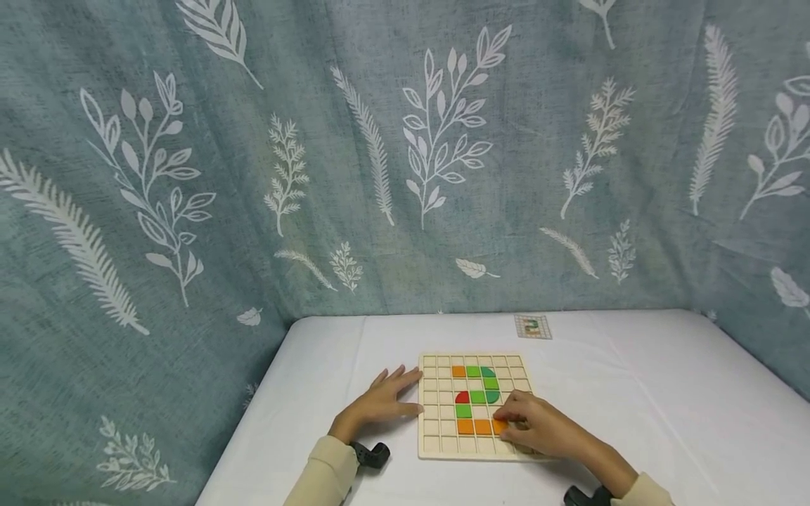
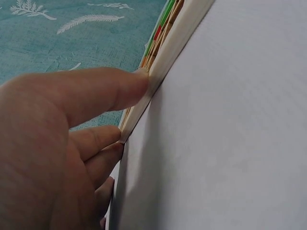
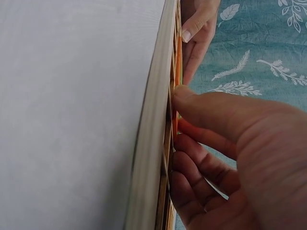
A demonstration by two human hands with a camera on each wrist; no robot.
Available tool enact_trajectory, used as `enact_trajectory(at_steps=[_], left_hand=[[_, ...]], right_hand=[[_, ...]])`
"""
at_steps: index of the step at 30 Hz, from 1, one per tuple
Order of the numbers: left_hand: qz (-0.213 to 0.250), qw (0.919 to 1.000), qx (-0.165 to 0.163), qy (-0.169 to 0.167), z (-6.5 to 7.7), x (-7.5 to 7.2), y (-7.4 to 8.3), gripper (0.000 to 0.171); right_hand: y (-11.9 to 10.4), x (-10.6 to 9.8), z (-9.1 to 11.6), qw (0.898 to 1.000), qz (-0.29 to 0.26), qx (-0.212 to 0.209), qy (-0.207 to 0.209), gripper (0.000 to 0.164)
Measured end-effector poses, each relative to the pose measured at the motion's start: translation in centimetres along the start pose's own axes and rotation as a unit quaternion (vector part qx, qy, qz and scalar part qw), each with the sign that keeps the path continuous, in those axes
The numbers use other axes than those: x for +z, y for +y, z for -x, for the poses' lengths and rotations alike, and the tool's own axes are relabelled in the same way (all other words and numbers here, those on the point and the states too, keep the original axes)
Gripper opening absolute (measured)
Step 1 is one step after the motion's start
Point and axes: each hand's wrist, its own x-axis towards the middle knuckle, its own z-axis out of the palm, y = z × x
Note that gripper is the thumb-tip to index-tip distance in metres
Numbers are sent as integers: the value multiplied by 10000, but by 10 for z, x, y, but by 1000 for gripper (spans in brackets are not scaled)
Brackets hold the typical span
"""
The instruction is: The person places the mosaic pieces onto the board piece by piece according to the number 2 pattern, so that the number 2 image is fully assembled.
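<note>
A pale wooden grid board (image 1: 436, 445) lies on the white table, with orange, green and red tiles set in its cells in a winding line. Near its lower right part, my right hand (image 1: 544, 424) pinches an orange square tile (image 1: 499, 426) between thumb and fingers, at the end of a row of orange tiles (image 1: 474, 426). The right wrist view shows the thumb and fingertips right at the board's surface. My left hand (image 1: 378, 402) has its fingers extended, and its thumb and fingertips touch the board's left edge (image 2: 175, 48).
Behind the board, a small card (image 1: 533, 327) with a printed grid and coloured pattern lies on the table. The white tablecloth (image 1: 633, 393) surrounds the board. A blue-green curtain (image 1: 380, 267) with white leaf prints hangs behind and at the sides.
</note>
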Motion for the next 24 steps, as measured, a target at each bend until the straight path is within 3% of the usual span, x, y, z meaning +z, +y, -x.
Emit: enact_trajectory(at_steps=[15, 19, 24], left_hand=[[-38, 10000, -35, 16, 4, -4, -2, 76], [72, 10000, -14, 19, 2, -2, -2, 76], [472, 9973, -243, 504, 8, -3, -8, 59]], right_hand=[[-3, 0, -5, 9997, 225, -59, 54, 30], [-2, -1, -2, 10000, 5, 70, 69, 31], [4, -11, 5, 9982, -414, 12, 442, 29]])
